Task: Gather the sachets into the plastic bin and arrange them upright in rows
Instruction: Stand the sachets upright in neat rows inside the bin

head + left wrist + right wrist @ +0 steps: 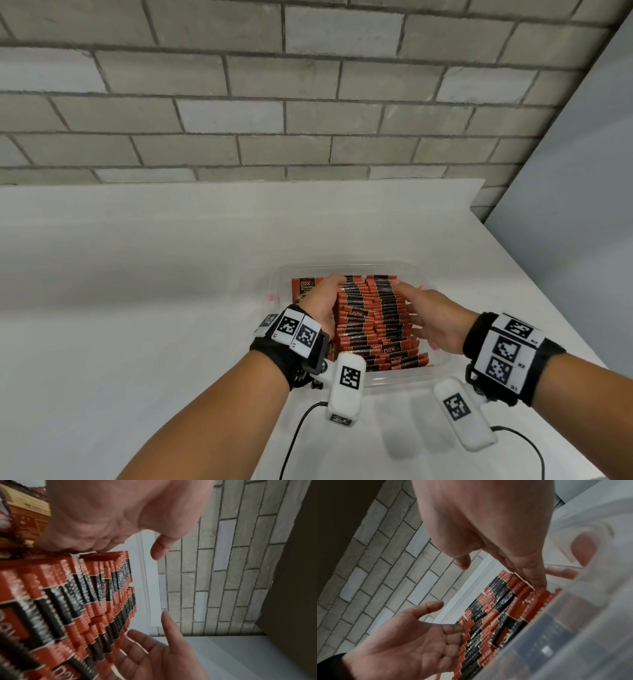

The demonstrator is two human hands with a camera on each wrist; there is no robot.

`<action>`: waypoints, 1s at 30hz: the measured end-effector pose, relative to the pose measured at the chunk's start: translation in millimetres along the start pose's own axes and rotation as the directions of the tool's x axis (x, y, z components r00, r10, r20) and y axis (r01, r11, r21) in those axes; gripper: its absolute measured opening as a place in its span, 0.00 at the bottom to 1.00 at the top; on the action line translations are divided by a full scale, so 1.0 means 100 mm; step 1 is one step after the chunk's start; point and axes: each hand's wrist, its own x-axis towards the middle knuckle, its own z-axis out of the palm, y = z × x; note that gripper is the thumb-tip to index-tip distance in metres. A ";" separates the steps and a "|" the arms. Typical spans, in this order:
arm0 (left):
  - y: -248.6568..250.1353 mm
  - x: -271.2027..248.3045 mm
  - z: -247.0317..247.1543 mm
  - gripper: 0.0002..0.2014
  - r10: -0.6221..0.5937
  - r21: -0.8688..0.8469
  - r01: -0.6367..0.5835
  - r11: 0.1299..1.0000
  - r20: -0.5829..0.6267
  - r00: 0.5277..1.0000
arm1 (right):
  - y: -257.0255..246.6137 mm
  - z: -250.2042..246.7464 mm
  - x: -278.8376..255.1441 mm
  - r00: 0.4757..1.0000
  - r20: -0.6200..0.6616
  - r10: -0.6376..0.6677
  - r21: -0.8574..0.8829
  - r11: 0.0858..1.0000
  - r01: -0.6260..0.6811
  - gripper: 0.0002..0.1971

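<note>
Several orange-and-black sachets (pixel 373 318) stand on edge in two packed rows inside the clear plastic bin (pixel 349 268) on the white table. My left hand (pixel 323 298) lies flat along the left side of the rows, fingers straight and touching them. My right hand (pixel 426 313) lies against the right side, fingers extended. In the left wrist view my left fingertips (pixel 97 549) rest on the sachets (pixel 82 601), thumb apart. In the right wrist view my right fingertips (pixel 536 580) touch the sachets (pixel 498 615) behind the bin wall (pixel 565 635). Neither hand grips anything.
An orange printed carton (pixel 305 287) stands in the bin's far left corner behind my left hand. A grey brick wall (pixel 308 102) rises behind the table (pixel 137 274), and a plain grey wall (pixel 582 188) closes the right side. Black cables (pixel 294 438) trail near the front edge.
</note>
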 end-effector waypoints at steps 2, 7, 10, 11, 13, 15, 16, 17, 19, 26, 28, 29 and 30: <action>0.04 -0.01 0.00 0.17 0.005 0.008 -0.004 1.000 -0.024 1.000 | -0.02 -0.01 -0.01 1.000 0.008 0.006 -0.004 1.000 -0.006 0.27; 0.10 0.10 -0.02 0.17 0.001 0.024 0.000 1.000 -0.041 0.999 | -0.05 0.03 -0.01 0.999 0.011 0.032 0.013 0.999 -0.032 0.23; 0.13 0.16 -0.02 0.22 0.009 0.009 -0.008 1.000 -0.077 0.997 | -0.09 0.02 0.03 1.000 -0.013 0.019 0.006 1.000 -0.019 0.31; 0.14 0.18 -0.02 0.25 0.011 0.006 -0.011 1.000 -0.088 0.996 | -0.09 0.01 0.05 1.000 -0.020 0.021 0.006 1.000 -0.021 0.34; 0.15 0.23 -0.03 0.33 0.001 0.012 0.000 1.000 -0.089 0.996 | -0.07 -0.01 0.13 0.999 -0.023 0.024 0.016 1.000 -0.023 0.35; 0.16 0.26 -0.03 0.35 -0.005 -0.023 0.003 1.000 -0.085 0.996 | -0.07 0.00 0.15 1.000 -0.022 0.018 0.023 1.000 -0.017 0.34; 0.16 0.27 -0.03 0.36 -0.006 -0.043 0.002 0.999 -0.090 0.996 | -0.09 0.01 0.14 1.000 -0.026 0.012 0.026 1.000 -0.012 0.33; 0.17 0.29 -0.04 0.36 -0.001 -0.053 -0.005 0.999 -0.099 0.995 | -0.13 0.02 0.12 0.999 -0.031 0.008 0.028 1.000 -0.007 0.33; 0.16 0.35 -0.06 0.37 0.010 -0.048 -0.015 0.999 -0.105 0.994 | -0.17 0.03 0.12 1.000 -0.029 0.002 0.033 0.999 -0.001 0.31; 0.16 0.46 -0.09 0.38 -0.009 -0.043 0.007 0.999 -0.044 0.999 | -0.23 0.00 0.21 1.000 -0.005 -0.004 0.047 0.999 0.004 0.26; 0.16 0.48 -0.09 0.39 -0.015 -0.052 0.013 0.999 -0.035 0.999 | -0.22 0.00 0.25 1.000 0.009 -0.002 0.051 0.999 0.001 0.27; 0.16 0.48 -0.09 0.39 -0.019 -0.057 0.017 0.998 -0.028 0.999 | -0.21 0.00 0.26 1.000 0.020 0.000 0.047 0.999 -0.001 0.27; 0.17 0.45 -0.08 0.38 -0.025 -0.068 0.024 0.997 -0.019 1.000 | -0.21 0.00 0.26 1.000 0.031 0.002 0.039 0.999 -0.004 0.27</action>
